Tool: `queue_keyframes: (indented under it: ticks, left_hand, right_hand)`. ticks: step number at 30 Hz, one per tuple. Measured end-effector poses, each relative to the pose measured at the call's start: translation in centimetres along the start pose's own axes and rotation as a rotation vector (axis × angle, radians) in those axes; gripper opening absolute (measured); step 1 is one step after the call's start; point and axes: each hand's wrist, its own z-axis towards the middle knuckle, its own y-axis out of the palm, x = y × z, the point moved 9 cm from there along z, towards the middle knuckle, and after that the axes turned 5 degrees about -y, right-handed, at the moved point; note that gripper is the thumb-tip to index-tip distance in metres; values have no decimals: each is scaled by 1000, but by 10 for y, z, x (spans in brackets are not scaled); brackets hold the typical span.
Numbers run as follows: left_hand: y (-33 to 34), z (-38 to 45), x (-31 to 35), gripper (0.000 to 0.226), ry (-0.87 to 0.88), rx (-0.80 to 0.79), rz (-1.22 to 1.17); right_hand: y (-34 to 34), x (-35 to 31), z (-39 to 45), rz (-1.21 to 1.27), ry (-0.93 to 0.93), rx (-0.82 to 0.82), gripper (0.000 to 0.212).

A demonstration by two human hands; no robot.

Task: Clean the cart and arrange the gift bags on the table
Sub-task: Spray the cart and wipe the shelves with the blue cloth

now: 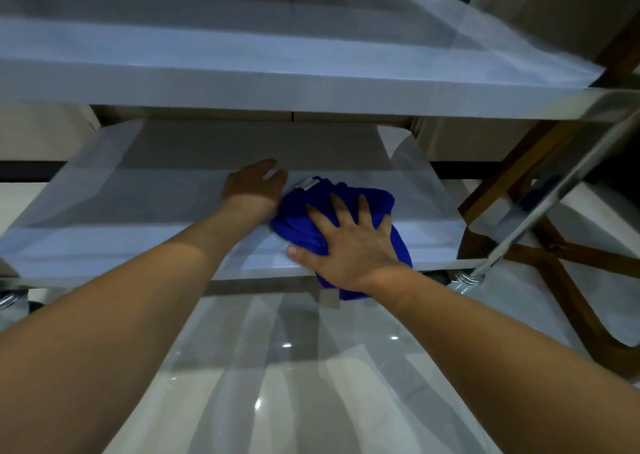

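The right hand [349, 242] pressed flat, fingers spread, on a bunched blue cloth [332, 218] at the front of the cart's lower shelf [138, 211], part of the cloth hanging over the edge. The left hand [254, 185] lay relaxed on the shelf just beside the cloth, holding nothing. The upper shelf [277, 72] overhung both hands; a wooden frame [554, 245] stood beyond the right post [554, 190], casters [465, 278] on the glossy floor [294, 384]

The cloth [341, 211] is lying on the cart's lower shelf [138, 211], near its front edge; the right hand [349, 242] is resting on it, the left hand [254, 185] just left.
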Motion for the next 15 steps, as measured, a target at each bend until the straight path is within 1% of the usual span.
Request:
queue_keyframes:
  ticks: [3, 5, 7, 9, 11, 14, 15]
  left_hand:
    - [-1, 12, -26, 55, -26, -51, 233]
    - [6, 14, -35, 55, -3, -81, 393]
    - [14, 11, -38, 51, 72, -26, 526]
    - [21, 9, -39, 51, 144, 56, 600]
    - [28, 12, -44, 54, 172, 85, 645]
    - [31, 14, -44, 67, 247, 138, 657]
    - [30, 12, -43, 68, 267, 157, 669]
  right_hand:
    - [-4, 3, 30, 15, -16, 14, 82]
    - [-3, 8, 57, 8, 2, 4, 84]
    - [-3, 13, 83, -9, 15, 7, 87]
    - [-7, 20, 109, -24, 8, 45, 87]
    - [-11, 29, 137, -30, 6, 77, 87]
    - [-15, 40, 177, -28, 35, 92, 89]
    - [-16, 42, 189, -19, 45, 95, 90]
